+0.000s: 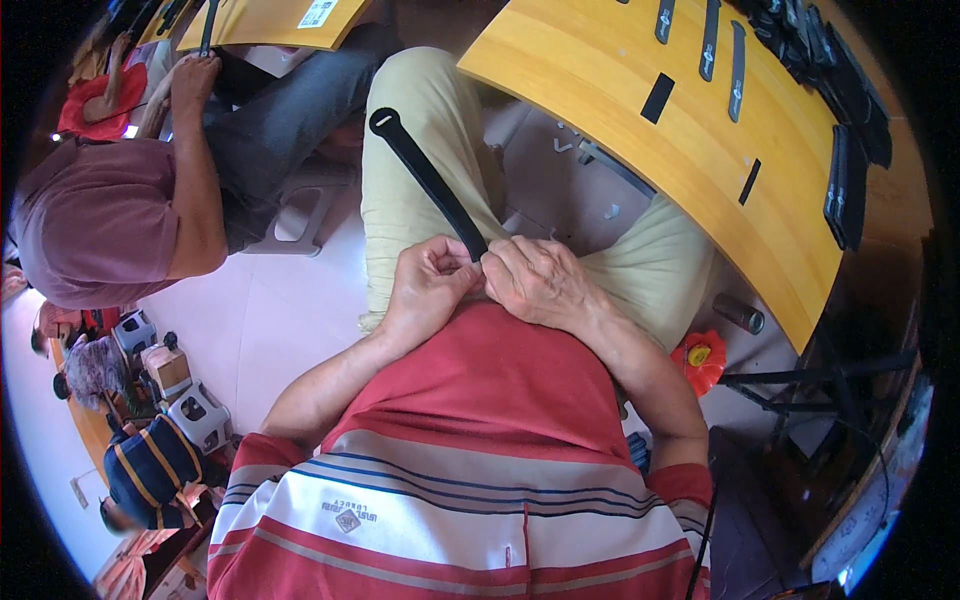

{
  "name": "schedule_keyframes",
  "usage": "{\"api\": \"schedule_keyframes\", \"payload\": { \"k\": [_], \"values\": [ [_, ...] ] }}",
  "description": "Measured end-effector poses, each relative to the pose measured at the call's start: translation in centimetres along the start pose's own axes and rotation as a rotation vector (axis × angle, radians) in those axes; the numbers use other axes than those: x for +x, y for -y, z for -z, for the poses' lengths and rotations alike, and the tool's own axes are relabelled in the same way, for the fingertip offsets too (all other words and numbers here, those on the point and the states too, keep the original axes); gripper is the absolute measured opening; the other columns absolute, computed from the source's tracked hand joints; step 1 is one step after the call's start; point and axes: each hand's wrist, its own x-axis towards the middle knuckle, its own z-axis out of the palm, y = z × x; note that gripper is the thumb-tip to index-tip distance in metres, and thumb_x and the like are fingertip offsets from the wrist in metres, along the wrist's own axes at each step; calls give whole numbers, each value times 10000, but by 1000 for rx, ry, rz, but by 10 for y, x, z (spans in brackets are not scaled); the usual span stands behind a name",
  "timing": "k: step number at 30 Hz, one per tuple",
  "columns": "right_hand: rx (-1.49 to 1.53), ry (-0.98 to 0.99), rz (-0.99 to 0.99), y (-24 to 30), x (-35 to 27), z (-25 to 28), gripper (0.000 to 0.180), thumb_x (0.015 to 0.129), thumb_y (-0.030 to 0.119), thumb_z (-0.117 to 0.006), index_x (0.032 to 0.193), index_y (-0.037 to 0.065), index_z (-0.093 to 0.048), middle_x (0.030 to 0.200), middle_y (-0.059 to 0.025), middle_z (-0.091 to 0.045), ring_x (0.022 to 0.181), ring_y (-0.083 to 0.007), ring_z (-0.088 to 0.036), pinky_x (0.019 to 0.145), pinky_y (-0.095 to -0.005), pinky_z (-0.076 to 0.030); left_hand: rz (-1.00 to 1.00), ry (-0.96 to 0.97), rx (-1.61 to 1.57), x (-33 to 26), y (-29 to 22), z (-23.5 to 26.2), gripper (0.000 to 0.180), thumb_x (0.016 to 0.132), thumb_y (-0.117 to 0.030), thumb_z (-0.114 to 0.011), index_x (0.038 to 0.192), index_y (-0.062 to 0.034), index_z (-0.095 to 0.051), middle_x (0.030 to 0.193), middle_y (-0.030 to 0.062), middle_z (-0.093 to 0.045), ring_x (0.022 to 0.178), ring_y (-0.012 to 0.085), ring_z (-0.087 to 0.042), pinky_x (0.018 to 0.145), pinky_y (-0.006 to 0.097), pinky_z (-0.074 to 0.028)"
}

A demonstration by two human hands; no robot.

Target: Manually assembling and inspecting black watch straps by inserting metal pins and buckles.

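Note:
A long black strap (430, 185) with a rounded, slotted end slants up and left from my hands, over my knee. Its lower end lies between the fingers of both hands, in front of my waist. My left hand (432, 285) is closed in a pinch at that end, thumb and fingertips together. Beside it, my right hand (535, 277) has its fingers curled against the same end. The fingers partly hide the strap's tip, so I cannot make out exactly how it sits in them.
On the yellow table (790, 200) lie several dark printed strips (737, 72), two small black pieces (657, 98) and a black pile (850, 80) at the far right. A co-worker (110, 215) sits to the left. A dark cylinder (738, 313) and a red flower-shaped thing (698, 362) are below the table.

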Motion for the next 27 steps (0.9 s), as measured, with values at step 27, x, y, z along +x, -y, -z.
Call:
{"api": "schedule_keyframes", "payload": {
  "k": [27],
  "values": [
    [692,-159,-157,-12,-6,-12,142,836,127,-690,914,38,-611,942,-116,-658,837,-320,-673,692,-417,-539,80,115,60,-3,-11,13,58,890,75,-602,906,22,-586,823,73,-669,747,118,-652,694,236,-540]
  ]
}}
